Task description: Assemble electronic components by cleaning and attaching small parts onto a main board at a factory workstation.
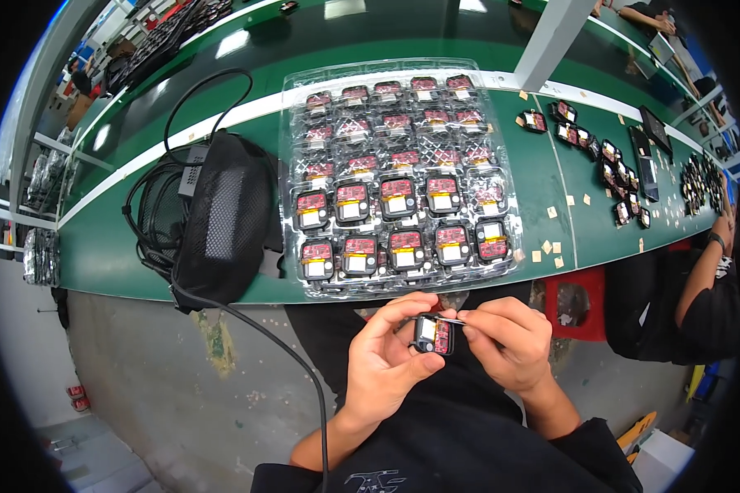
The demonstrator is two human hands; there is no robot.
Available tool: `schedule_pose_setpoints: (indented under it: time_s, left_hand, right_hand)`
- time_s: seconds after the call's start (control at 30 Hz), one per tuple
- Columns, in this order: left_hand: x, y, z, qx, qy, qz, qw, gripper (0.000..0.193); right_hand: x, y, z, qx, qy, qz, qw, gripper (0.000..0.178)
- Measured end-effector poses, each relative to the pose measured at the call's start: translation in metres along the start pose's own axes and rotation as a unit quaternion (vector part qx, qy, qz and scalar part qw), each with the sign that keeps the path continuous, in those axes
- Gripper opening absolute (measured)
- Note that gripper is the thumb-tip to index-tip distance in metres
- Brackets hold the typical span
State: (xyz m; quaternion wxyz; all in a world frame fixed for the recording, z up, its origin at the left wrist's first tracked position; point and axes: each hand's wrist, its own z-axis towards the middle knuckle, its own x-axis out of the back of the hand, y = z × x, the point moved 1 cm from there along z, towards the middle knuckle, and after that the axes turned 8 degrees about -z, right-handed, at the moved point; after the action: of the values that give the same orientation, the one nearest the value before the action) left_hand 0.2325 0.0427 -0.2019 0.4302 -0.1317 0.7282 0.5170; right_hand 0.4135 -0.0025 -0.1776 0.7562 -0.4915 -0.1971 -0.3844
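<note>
My left hand (384, 357) holds a small black square housing with a red circuit board inside (434, 334), just below the table's front edge, over my lap. My right hand (508, 341) pinches a thin strip at the housing's upper right edge. Above both hands a clear plastic tray (292, 164) lies on the green table (115, 238). Several of the same black housings with red boards (397, 194) sit in the tray's pockets, in rows.
A black mesh pouch (222, 218) with black cables lies left of the tray. More housings (612, 168) and small tan squares (551, 246) are scattered to the right. Another person's arm (703, 275) reaches in at the right, beside a red stool (571, 300).
</note>
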Motion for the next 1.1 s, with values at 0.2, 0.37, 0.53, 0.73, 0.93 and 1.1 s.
schedule_pose_setpoints:
  time_s: [0.2, 0.37, 0.53, 0.73, 0.93, 1.1]
  left_hand:
    - [0.0062, -0.0021, -0.0014, -0.007, -0.026, 0.002, 1.0, 0.058]
    - [0.0044, -0.0012, -0.0006, -0.008, -0.039, 0.024, 0.999, 0.057]
    - [0.0039, -0.0017, -0.0013, -0.006, -0.034, 0.033, 0.999, 0.057]
    - [0.0051, -0.0014, -0.0033, -0.017, -0.032, 0.047, 0.998, 0.058]
    - [0.0038, -0.0005, -0.0023, -0.025, -0.043, 0.061, 0.997, 0.059]
    - [0.0039, -0.0022, -0.003, -0.028, -0.044, 0.079, 0.996, 0.06]
  right_hand:
    - [0.0033, -0.0002, 0.0011, -0.007, -0.02, 0.004, 1.0, 0.022]
    - [0.0046, 0.0019, 0.0007, -0.007, -0.024, 0.006, 1.0, 0.023]
    - [0.0029, 0.0023, -0.0008, -0.006, -0.028, 0.004, 1.0, 0.022]
    - [-0.0009, 0.0034, -0.004, 0.014, 0.012, -0.007, 1.0, 0.019]
    - [0.0044, 0.0036, -0.0007, 0.016, -0.006, -0.003, 1.0, 0.019]
    - [0.0051, 0.0028, -0.0003, 0.009, -0.028, -0.004, 1.0, 0.02]
